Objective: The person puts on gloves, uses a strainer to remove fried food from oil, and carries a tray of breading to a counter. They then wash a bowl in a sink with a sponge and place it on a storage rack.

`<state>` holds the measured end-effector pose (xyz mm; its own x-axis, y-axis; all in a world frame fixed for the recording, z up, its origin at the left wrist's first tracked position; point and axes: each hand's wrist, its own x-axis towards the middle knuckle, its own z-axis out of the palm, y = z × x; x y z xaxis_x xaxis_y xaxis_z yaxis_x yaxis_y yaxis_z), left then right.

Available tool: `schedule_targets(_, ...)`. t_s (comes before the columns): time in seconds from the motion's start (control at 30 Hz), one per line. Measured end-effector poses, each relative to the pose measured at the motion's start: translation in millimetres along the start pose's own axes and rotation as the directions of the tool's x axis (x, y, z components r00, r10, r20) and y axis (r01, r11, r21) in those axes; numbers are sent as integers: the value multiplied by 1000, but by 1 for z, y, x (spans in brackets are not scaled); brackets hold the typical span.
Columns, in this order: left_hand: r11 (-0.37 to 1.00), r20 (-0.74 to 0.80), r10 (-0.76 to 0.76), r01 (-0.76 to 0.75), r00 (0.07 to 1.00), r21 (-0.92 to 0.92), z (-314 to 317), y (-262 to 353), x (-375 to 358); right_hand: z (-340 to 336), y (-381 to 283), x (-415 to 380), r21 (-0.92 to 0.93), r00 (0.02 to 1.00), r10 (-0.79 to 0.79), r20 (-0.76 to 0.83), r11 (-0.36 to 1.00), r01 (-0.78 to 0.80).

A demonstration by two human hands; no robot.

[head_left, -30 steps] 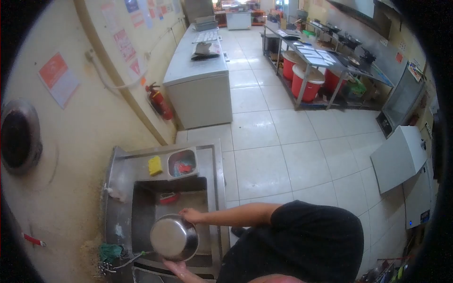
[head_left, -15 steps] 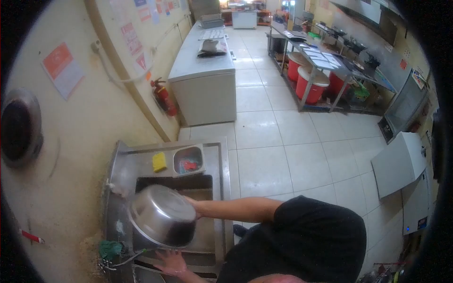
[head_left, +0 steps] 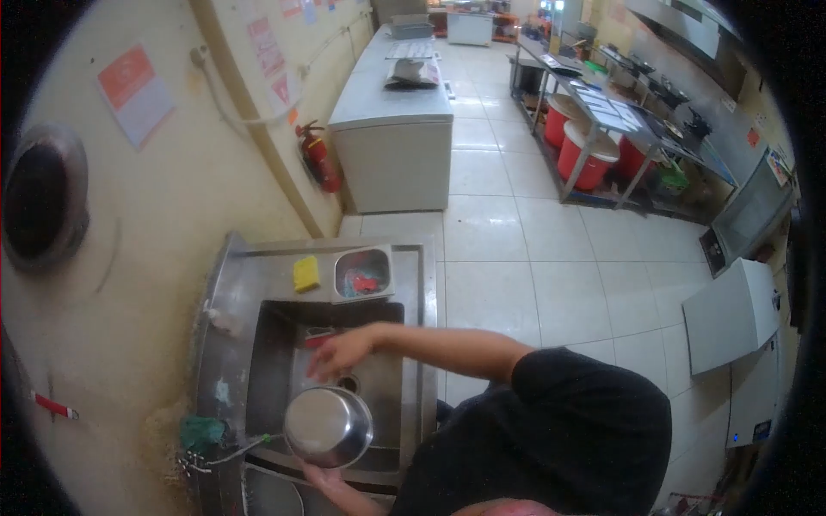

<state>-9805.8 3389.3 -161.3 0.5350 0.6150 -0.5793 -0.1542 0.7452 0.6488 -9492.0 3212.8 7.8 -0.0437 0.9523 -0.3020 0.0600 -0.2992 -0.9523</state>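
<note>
The bowl (head_left: 328, 426), low in the frame over the sink (head_left: 275, 344), is gripped by the left hand (head_left: 325, 478) for draining, seemingly, while the right hand (head_left: 340, 353) hovers with fingers spread, holding nothing.

Yellow wall (head_left: 155, 206) with posters, white tiled floor (head_left: 516, 258). Beside the chest freezer (head_left: 396, 142): red fire extinguisher (head_left: 318, 159) wall-side, steel worktable (head_left: 619, 112) over red tubs (head_left: 589, 155) across the aisle. White cabinet (head_left: 731, 314) well apart.

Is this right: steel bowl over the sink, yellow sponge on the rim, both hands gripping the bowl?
Not quite. In the head view only the left hand holds the steel bowl over the sink; the right hand is off it, open. The yellow sponge is on the rim.
</note>
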Motion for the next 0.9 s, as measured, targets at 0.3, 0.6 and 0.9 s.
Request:
schedule_targets(0.3, 929, -123, 34, -76, 992, -361, -34, -21, 24, 48, 97, 38, -235, 837, 143, -528, 923, -305)
schedule_targets(0.6, 983, 181, 50, -16, 982, -183, 76, 15, -28, 47, 94, 71, 558, 751, 383, -538, 829, -23)
schedule_targets(0.9, 913, 769, 332, 19, 546, -407, 34, 11, -8, 6, 61, 35, 828, 788, 296, -541, 350, 437)
